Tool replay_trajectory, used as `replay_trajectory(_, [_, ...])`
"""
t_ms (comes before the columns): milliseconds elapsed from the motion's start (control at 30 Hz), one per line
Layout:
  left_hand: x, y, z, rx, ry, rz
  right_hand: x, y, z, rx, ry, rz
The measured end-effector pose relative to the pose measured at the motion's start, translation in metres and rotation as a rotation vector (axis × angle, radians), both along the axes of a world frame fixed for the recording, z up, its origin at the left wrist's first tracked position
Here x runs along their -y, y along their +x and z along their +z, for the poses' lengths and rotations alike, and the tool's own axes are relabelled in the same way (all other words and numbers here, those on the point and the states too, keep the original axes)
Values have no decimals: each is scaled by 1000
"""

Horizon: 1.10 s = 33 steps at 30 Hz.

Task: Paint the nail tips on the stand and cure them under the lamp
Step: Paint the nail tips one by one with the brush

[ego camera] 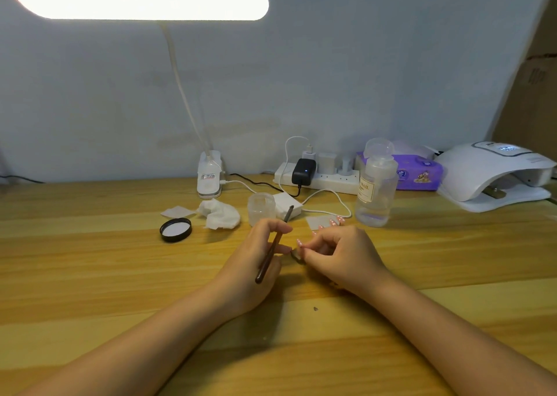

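Observation:
My left hand [259,263] grips a thin dark brown brush [272,251], its handle slanting from the palm up toward the jars. My right hand [340,257] pinches a small dark stand [297,257] between thumb and fingers at the middle of the wooden table [90,275]. A pink nail tip [300,242] sticks up by its fingertips. More pink nail tips [336,221] lie on a white pad behind that hand. The white curing lamp [494,175] sits at the far right, its display lit.
A black jar lid [175,230], crumpled white wipes [220,213] and a frosted jar [261,209] lie behind my hands. A clear pump bottle [375,193], a power strip [316,175], a purple tissue pack [420,174] and a clip-on desk lamp [209,174] line the wall.

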<state>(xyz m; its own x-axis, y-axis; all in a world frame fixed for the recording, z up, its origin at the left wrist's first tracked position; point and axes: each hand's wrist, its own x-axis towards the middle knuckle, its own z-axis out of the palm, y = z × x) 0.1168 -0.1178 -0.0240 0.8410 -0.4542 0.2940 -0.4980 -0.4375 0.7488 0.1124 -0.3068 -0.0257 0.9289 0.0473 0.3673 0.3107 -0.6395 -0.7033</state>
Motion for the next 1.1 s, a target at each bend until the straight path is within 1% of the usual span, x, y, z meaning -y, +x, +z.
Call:
replay_trajectory(167, [0,-1,1,3,18,-4,1,3,1,-29,-60,-4])
replay_trajectory(300, [0,-2,2,7,25,-5,2,1,3,0,-197,-24])
replay_trajectory(400, [-1,-3,1,36,17,-21,9,-4,9,59,-338,-41])
replay_trajectory(467, [-1,-4,1,68,12,-28,21,-2,16,86,-475,-95])
replay_trajectory(533, [0,-5,1,103,40,-44,40,4,26,53,-532,-208])
replay_trajectory(600, [0,-7,0,136,78,-57,59,11,30,-42,-498,-297])
replay_trajectory(667, [0,-8,0,174,99,-57,70,17,28,-109,-482,-325])
replay_trajectory(733, [0,-9,0,201,114,-56,73,21,21,-148,-452,-303])
replay_trajectory(800, [0,-10,-1,214,115,-63,73,23,16,-158,-466,-257])
replay_trajectory(933, [-1,-12,-3,186,105,-85,72,24,14,-187,-487,-178])
replay_trajectory(1000, [-1,-12,-4,176,107,-58,73,24,15,-209,-434,-149])
replay_trajectory(1100, [-3,-12,-6,191,115,7,77,24,12,-231,-274,-133])
